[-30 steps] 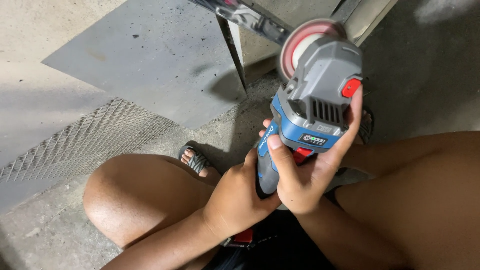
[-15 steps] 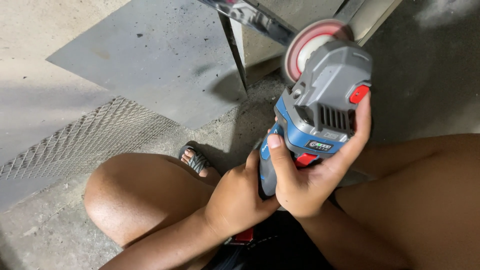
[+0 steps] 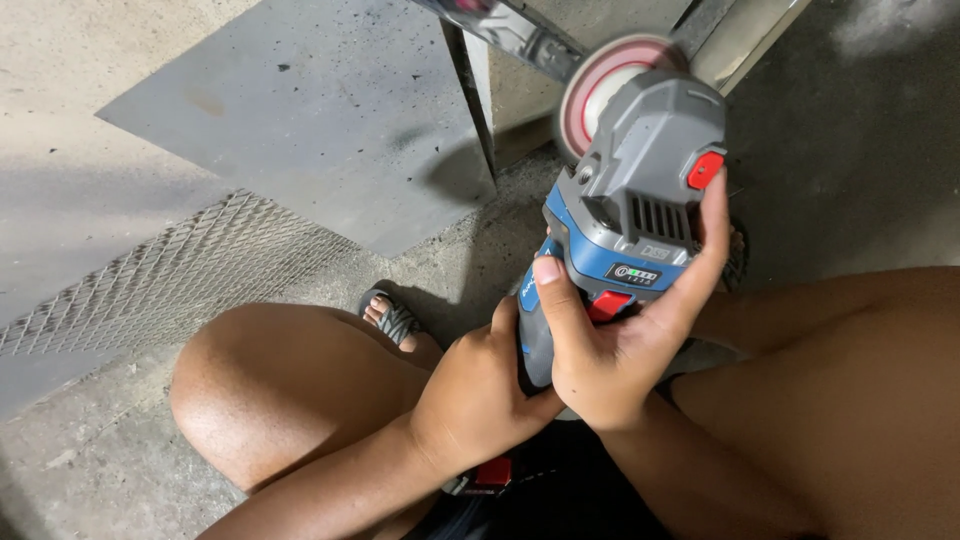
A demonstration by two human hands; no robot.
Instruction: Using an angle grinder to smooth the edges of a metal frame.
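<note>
grinding step, by the look of it: both hands, left hand (image 3: 480, 395) and right hand (image 3: 610, 355), closed tight round the grinder (image 3: 625, 215) above the knees, blurred disc (image 3: 600, 90) at the metal bar (image 3: 510, 35); next move likely needing steady, light pressure.

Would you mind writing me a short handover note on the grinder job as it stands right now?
Left hand: wrapped around the lower body of the blue and grey angle grinder.
Right hand: gripping the grinder from the right, forefinger up by the red button, thumb on the blue housing.
Grinder: held over the knees, its disc blurred, close to the metal frame; contact cannot be told.
On the floor: a flat grey steel sheet and a piece of expanded metal mesh, both untouched.
Done: nothing visibly ground.
Left: the grinding on the frame, by the look of it.
</note>
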